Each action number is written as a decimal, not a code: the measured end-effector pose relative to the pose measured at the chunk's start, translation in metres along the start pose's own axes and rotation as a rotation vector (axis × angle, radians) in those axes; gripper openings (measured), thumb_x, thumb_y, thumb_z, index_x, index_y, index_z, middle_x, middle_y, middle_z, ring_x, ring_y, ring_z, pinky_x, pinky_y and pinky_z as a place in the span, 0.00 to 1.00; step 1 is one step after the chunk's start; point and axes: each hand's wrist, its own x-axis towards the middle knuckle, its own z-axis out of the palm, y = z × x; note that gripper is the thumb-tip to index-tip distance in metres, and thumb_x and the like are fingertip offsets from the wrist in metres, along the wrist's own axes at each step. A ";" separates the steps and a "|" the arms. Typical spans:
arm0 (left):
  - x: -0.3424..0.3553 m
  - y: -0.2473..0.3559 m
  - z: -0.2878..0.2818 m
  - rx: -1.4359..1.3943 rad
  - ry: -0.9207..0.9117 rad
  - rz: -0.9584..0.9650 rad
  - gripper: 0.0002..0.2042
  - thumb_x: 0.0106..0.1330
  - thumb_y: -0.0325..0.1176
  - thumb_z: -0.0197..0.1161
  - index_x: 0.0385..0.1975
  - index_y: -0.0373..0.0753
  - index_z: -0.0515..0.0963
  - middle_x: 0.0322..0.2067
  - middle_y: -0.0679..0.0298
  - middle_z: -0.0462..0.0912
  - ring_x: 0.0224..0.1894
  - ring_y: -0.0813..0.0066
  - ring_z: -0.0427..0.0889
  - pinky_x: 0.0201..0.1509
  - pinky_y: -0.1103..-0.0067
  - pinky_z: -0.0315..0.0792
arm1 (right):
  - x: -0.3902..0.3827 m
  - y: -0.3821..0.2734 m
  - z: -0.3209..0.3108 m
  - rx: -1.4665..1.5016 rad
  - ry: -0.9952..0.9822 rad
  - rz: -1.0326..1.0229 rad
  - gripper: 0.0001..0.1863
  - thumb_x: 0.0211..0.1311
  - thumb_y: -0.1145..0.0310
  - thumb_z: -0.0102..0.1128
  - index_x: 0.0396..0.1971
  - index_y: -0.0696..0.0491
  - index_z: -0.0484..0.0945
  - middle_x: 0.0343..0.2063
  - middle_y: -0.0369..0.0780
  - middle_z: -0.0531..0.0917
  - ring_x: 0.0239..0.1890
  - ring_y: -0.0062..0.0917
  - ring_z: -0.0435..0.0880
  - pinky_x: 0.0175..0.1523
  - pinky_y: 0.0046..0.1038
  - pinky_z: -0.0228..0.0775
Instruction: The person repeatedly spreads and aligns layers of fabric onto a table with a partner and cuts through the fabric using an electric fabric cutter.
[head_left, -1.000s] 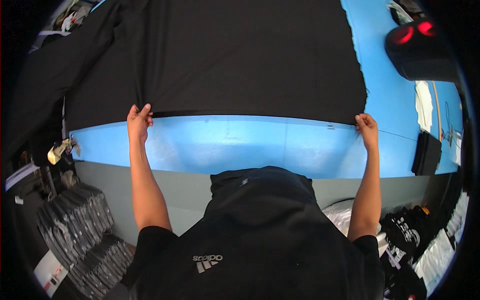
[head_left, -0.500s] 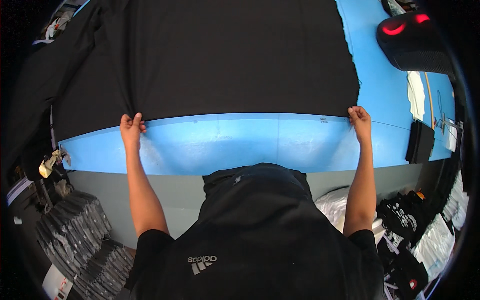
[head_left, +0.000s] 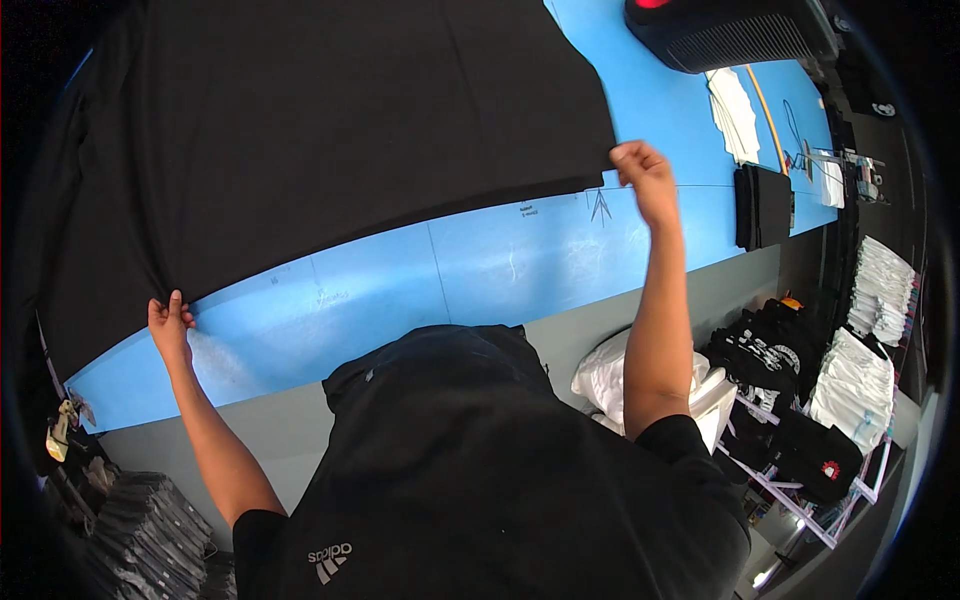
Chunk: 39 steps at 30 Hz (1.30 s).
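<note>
A wide black cloth [head_left: 340,110] lies over the blue table [head_left: 390,285], with a deep fold running away from its near left part. At that fold my left hand [head_left: 172,322] pinches the cloth's near edge between thumb and fingers. My right hand [head_left: 648,180] is closed at the cloth's right edge, just above the near right corner. Its fingertips meet the cloth there, and the corner hangs slightly above the tabletop. Both arms are spread wide.
A black machine with a red light [head_left: 735,40] stands at the far right. Near it lie white cloth pieces [head_left: 735,115], a thin wooden stick [head_left: 767,115] and a folded black stack [head_left: 762,208]. Folded garments [head_left: 850,395] fill a rack lower right; grey garments [head_left: 150,530] are stacked lower left.
My view has turned to the right. The right hand has shifted from the near corner a little up the cloth's right side. The left hand keeps its pinch at the fold.
</note>
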 end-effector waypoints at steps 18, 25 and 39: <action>0.003 0.006 0.006 0.043 -0.013 0.032 0.15 0.61 0.34 0.62 0.22 0.43 0.59 0.16 0.68 0.70 0.13 0.85 0.66 0.15 0.87 0.62 | -0.014 0.072 0.016 -0.052 0.091 0.152 0.07 0.57 0.69 0.61 0.25 0.56 0.75 0.18 0.27 0.73 0.20 0.08 0.64 0.25 0.14 0.56; -0.001 0.003 0.000 0.041 0.006 0.012 0.16 0.61 0.34 0.62 0.21 0.44 0.59 0.16 0.69 0.70 0.14 0.85 0.66 0.15 0.87 0.62 | -0.010 -0.002 0.008 0.145 0.056 -0.027 0.06 0.57 0.68 0.61 0.27 0.54 0.77 0.19 0.29 0.74 0.20 0.11 0.66 0.27 0.15 0.58; 0.008 0.002 0.003 0.096 -0.051 0.053 0.17 0.61 0.35 0.62 0.22 0.44 0.58 0.15 0.69 0.69 0.13 0.85 0.66 0.14 0.87 0.62 | -0.013 0.087 0.019 -0.139 0.067 0.024 0.07 0.57 0.70 0.60 0.26 0.57 0.75 0.19 0.29 0.74 0.22 0.09 0.67 0.28 0.15 0.60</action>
